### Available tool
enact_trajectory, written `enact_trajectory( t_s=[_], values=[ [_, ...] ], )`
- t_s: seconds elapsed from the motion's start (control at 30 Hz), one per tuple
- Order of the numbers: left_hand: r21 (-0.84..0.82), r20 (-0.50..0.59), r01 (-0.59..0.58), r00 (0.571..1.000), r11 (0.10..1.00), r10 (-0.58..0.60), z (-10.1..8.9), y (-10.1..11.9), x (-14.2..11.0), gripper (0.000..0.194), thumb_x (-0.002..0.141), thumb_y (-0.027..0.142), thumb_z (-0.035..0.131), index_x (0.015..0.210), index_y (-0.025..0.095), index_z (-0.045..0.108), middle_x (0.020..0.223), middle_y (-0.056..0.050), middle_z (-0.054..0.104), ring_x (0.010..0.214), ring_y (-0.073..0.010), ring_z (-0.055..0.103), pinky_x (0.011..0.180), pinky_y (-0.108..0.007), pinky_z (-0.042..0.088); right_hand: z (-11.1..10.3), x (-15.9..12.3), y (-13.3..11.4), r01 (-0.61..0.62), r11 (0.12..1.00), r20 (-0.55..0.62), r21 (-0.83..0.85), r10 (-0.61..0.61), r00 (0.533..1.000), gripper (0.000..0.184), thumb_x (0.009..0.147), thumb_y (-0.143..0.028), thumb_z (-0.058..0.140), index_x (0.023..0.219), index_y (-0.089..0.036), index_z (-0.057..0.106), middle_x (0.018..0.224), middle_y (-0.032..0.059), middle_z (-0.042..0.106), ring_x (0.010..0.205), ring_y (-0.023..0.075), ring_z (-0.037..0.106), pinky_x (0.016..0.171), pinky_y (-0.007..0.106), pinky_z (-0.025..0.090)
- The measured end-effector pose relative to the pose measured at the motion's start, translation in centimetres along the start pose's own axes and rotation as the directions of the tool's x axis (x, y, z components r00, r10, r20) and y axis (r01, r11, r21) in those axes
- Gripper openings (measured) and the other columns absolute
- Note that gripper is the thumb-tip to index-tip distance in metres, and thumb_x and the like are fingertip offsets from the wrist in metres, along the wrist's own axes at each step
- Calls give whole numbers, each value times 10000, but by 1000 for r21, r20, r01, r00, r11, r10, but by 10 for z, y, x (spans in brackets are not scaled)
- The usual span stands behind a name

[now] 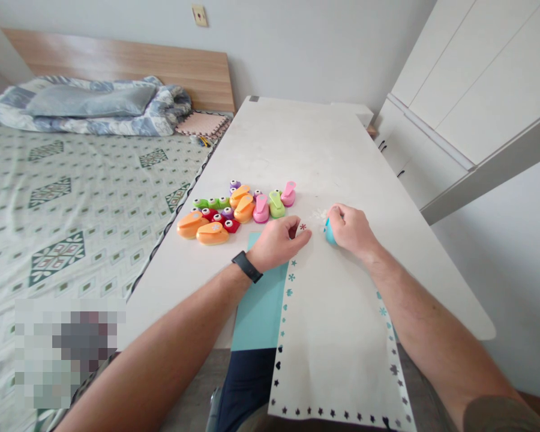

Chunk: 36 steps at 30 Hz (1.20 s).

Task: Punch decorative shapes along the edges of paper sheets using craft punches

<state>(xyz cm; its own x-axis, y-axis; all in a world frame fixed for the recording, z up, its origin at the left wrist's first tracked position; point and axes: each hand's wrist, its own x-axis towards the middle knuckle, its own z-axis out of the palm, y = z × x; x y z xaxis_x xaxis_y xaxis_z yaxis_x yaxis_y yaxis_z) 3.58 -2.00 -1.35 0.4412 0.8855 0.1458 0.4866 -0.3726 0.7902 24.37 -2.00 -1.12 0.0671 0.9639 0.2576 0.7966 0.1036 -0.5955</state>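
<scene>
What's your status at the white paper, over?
Right hand gripping blue craft punch. Left hand at white paper, upper left edge. Paper punched along bottom and both sides. Other craft punches clustered left, off paper.

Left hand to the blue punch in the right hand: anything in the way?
Nothing visible stands in the way: between the left hand and the blue punch in the right hand, only the flat white sheet shows. The other punches sit off to the left.
</scene>
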Motion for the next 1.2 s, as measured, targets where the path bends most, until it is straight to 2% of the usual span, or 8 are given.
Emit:
enact_trajectory(
  t_s=[0.33,0.47,0.63,0.87,0.93,1.03,1.1,1.2],
  values=[
    [-11,21,5,1000,1000,-5,0,-1,0,275,906,387,559,729,176,549,611,28,524,570,-101,413,533,-257,267,-8,-2,-2,-68,987,79,146,57,995,294,926,-371,489,764,-234,694,771,-2,711,757,184,614,681,290,392],
    [-15,21,7,1000,1000,-7,-1,-1,0,270,908,384,556,734,179,546,615,31,522,570,-101,416,537,-261,276,-8,4,7,-107,963,-51,247,124,991,350,936,-416,467,706,-235,659,666,-11,652,716,182,597,675,293,412],
    [-6,14,17,1000,1000,-17,-3,0,0,280,903,383,561,710,184,516,602,38,501,565,-99,413,534,-267,277,-7,15,23,-132,909,-210,395,229,950,388,927,-496,491,685,-239,653,587,-11,628,658,185,608,656,299,455],
    [8,37,32,999,999,-32,-4,2,-1,273,895,380,562,706,188,515,584,44,486,548,-99,405,527,-273,274,-7,28,44,-250,770,-158,587,412,897,355,841,-569,607,777,-221,644,619,1,630,555,178,582,481,289,450],
    [13,40,26,999,1000,-27,-5,1,-1,267,896,380,561,715,187,527,587,45,487,548,-99,406,526,-273,275,-8,28,44,-212,791,-211,574,393,895,346,825,-563,642,852,-218,638,669,-3,638,584,169,585,513,282,468],
    [20,50,9,999,1000,-10,-5,0,-1,261,901,380,555,727,185,546,596,43,496,552,-100,412,530,-274,278,-8,21,38,-79,888,-302,453,236,924,367,855,-565,632,1003,-229,620,778,-7,646,635,149,571,591,271,473],
    [20,58,1,998,1000,-2,-5,-1,-1,258,904,376,549,732,184,555,603,40,506,558,-102,419,535,-273,282,-7,14,31,-17,931,-270,365,123,955,371,893,-564,595,1067,-237,605,823,-4,645,646,143,555,614,266,458],
    [14,63,-1,998,1000,0,-4,-2,-1,251,906,371,545,740,184,562,606,38,517,561,-103,424,539,-270,287,-7,8,23,16,958,-210,287,47,977,348,937,-531,546,1115,-236,592,865,6,646,680,150,558,649,270,451]
  ],
)
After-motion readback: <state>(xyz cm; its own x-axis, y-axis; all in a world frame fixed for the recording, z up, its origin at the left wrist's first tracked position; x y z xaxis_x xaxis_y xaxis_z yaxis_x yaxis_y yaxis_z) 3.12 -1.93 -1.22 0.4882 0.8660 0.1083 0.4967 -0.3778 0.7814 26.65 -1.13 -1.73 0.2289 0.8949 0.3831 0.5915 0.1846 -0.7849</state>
